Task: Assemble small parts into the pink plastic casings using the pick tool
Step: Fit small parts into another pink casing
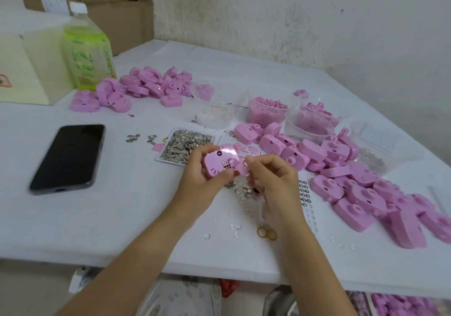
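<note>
At frame centre the left hand (pixel 197 170) grips a pink casing (pixel 217 164), fingers curled round it, above the table (pixel 127 206). The right hand (pixel 273 179) pinches a small pink part (pixel 240 167) at the casing's right edge. Whether it also holds a pick cannot be told. More casings (pixel 366 188) heap at right, and a phone (pixel 69 157) lies at left.

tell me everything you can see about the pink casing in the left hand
The pink casing is glossy moulded plastic with rounded corners, whisker lines on its face, a small dark hole near the top and an opening showing dark and metallic bits. It is held above the white table, face tilted toward the camera. The left hand grips it, thumb on its lower edge. The right hand pinches a small pink part at its right edge.
</note>
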